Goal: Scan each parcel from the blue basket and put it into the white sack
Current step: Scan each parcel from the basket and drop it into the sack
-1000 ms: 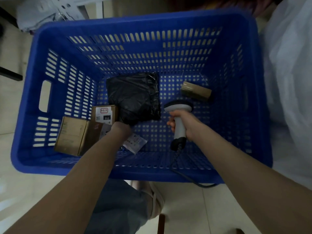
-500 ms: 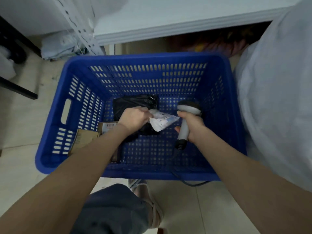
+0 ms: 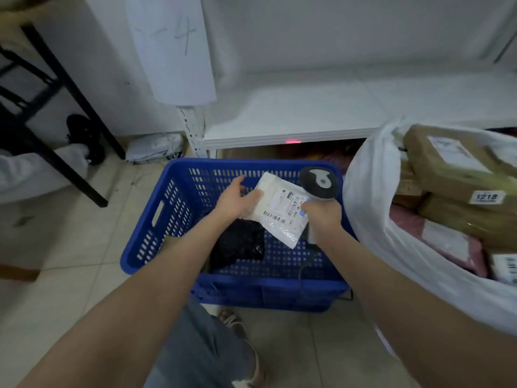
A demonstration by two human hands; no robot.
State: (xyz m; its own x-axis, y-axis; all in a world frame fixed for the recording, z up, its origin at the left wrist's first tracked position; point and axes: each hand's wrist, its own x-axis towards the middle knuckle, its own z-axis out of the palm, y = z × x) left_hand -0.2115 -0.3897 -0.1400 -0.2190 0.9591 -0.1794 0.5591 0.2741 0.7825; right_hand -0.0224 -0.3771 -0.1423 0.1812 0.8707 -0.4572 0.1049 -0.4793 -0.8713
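A white parcel [image 3: 279, 211] is held above the blue basket [image 3: 156, 242], about level with its far rim, by the left hand [image 3: 233, 201]. Its left edge is pinched between the thumb, laid on the printed upper face, and the fingers beneath, one of which is seen stretched out towards the basket's far wall. The parcel is a flat plastic pouch, held tilted, with its barcode label turned upwards and its lower corner hanging over the inside of the basket. A scanner [image 3: 319, 182] is gripped by the right hand [image 3: 323, 217], the fingers being curled tight round its handle. Its grey head is raised just beside the parcel's right edge, though whether the two touch cannot be told. A red spot of light [image 3: 293, 141] is seen on the front edge of the white shelf [image 3: 307, 116] behind the basket. A dark cable [image 3: 301, 271] is seen running down from the scanner inside the basket. On the basket's bottom a black parcel [image 3: 240, 246] is seen lying, below the left wrist. The basket is set on the tiled floor [image 3: 70, 264], and just to its right the white sack [image 3: 369, 203] is stood open, filled with brown boxes [image 3: 447, 175], one labelled 1218, and a pink parcel [image 3: 447, 245]. A sheet of paper [image 3: 173, 51] is hung on the wall at the back, and black frame legs [image 3: 67, 91] are seen at the left.
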